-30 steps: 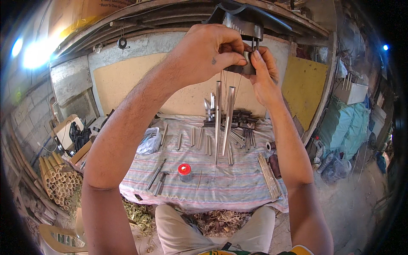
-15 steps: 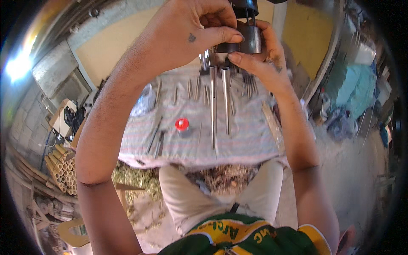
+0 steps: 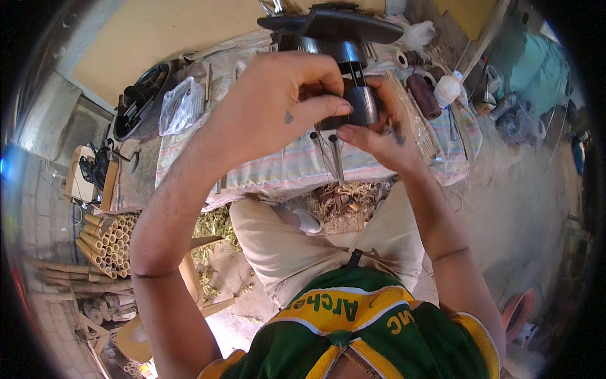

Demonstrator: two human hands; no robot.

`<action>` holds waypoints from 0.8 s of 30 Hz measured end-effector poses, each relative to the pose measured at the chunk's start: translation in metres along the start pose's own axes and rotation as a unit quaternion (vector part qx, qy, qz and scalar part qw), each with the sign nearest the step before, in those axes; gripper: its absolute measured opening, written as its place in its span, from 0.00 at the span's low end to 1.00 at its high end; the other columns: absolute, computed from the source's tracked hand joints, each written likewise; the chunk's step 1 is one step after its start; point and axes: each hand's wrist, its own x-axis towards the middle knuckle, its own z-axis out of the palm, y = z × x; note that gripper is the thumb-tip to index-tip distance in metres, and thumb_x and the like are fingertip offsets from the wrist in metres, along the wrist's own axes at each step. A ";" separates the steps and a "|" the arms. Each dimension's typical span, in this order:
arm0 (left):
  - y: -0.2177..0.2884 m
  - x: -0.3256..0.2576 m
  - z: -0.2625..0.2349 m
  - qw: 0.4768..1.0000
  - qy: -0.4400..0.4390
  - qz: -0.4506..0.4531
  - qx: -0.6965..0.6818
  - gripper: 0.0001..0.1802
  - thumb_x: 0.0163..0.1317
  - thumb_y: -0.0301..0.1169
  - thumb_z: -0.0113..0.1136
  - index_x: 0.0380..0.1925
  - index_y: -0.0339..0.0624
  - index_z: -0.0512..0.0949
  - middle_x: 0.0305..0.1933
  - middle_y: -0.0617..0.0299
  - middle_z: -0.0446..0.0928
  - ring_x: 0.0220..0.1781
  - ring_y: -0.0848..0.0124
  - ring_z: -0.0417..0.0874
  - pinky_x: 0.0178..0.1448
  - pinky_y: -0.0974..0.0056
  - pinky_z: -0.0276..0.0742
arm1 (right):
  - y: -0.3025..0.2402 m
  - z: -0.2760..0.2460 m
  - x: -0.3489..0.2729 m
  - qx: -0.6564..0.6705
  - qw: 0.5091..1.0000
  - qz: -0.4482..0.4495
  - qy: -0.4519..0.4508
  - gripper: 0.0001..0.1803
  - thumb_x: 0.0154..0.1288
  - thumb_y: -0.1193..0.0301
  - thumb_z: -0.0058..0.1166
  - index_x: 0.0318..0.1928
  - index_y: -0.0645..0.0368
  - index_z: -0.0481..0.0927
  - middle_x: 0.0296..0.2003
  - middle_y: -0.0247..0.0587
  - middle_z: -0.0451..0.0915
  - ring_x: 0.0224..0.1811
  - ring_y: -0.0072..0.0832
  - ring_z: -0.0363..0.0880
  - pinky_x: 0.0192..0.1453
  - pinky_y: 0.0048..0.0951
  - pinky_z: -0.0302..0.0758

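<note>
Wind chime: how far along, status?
Done, by the look of it: thin metal tubes already hang below the dark cylinder, which sits under a black top piece. In hand: the left hand and right hand pinch at the cylinder's lower edge; the strings are too fine to read. Left: cannot tell; the striped cloth is mostly hidden by the hands.

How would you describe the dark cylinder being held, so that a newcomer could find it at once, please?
Start at the striped cloth covering the table, then look just above its near edge, where the left hand and right hand meet. Pinched between their fingertips is the dark metal cylinder, the only piece with thin rods hanging beneath it.
</note>
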 end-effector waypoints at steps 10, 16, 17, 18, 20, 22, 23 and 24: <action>-0.034 0.043 -0.054 0.864 -0.480 -0.141 -0.049 0.14 0.58 0.32 0.71 0.32 0.31 0.80 0.22 0.59 0.77 0.22 0.73 0.79 0.28 0.63 0.75 | 0.061 -0.025 -0.082 0.003 0.990 0.141 0.005 0.39 0.47 0.76 0.75 0.59 0.58 0.68 0.50 0.37 0.79 0.51 0.26 0.78 0.56 0.31 0.77; -0.121 0.120 -0.069 0.996 0.019 -0.079 -0.035 0.15 0.60 0.30 0.67 0.41 0.29 0.80 0.31 0.51 0.83 0.26 0.70 0.84 0.27 0.62 0.79 | 0.111 -0.020 -0.111 0.064 0.970 0.233 0.013 0.37 0.52 0.79 0.71 0.61 0.55 0.68 0.47 0.39 0.78 0.45 0.25 0.81 0.47 0.30 0.82; -0.141 0.127 -0.065 0.987 0.075 -0.064 0.129 0.15 0.60 0.30 0.67 0.41 0.29 0.80 0.32 0.49 0.83 0.28 0.70 0.85 0.29 0.62 0.79 | 0.120 -0.019 -0.111 0.071 0.969 0.236 0.018 0.36 0.52 0.79 0.71 0.61 0.55 0.68 0.47 0.40 0.78 0.44 0.25 0.81 0.45 0.29 0.82; -0.158 0.136 -0.060 0.948 0.126 -0.045 0.290 0.15 0.60 0.30 0.67 0.41 0.29 0.80 0.32 0.48 0.83 0.30 0.70 0.85 0.30 0.61 0.80 | 0.129 -0.018 -0.109 0.077 0.970 0.231 0.023 0.35 0.53 0.79 0.70 0.61 0.54 0.68 0.46 0.40 0.78 0.43 0.25 0.81 0.43 0.29 0.83; -0.193 0.133 -0.036 0.878 0.231 -0.002 0.420 0.15 0.59 0.30 0.68 0.41 0.29 0.80 0.33 0.47 0.83 0.32 0.69 0.86 0.33 0.60 0.81 | 0.143 -0.018 -0.103 0.075 0.973 0.214 0.039 0.34 0.54 0.79 0.69 0.60 0.54 0.68 0.45 0.40 0.78 0.41 0.25 0.82 0.40 0.29 0.84; -0.220 0.095 0.002 0.865 0.341 0.038 0.366 0.14 0.59 0.30 0.68 0.40 0.31 0.81 0.32 0.47 0.82 0.32 0.67 0.85 0.34 0.60 0.80 | 0.156 -0.019 -0.096 0.055 0.978 0.193 0.062 0.32 0.55 0.79 0.69 0.59 0.55 0.68 0.43 0.39 0.79 0.41 0.25 0.82 0.40 0.30 0.84; -0.228 0.082 0.020 0.888 0.262 -0.034 0.377 0.13 0.59 0.29 0.67 0.38 0.30 0.81 0.32 0.45 0.82 0.33 0.61 0.86 0.36 0.56 0.81 | 0.162 -0.019 -0.091 0.076 0.972 0.213 0.063 0.31 0.56 0.79 0.68 0.58 0.56 0.67 0.40 0.38 0.79 0.39 0.25 0.82 0.40 0.29 0.83; -0.234 0.069 0.035 0.898 0.182 -0.107 0.386 0.11 0.60 0.28 0.66 0.37 0.29 0.80 0.32 0.43 0.83 0.33 0.55 0.87 0.37 0.53 0.82 | 0.168 -0.020 -0.086 0.062 0.977 0.193 0.065 0.31 0.56 0.79 0.68 0.58 0.57 0.67 0.40 0.38 0.80 0.39 0.25 0.82 0.39 0.29 0.83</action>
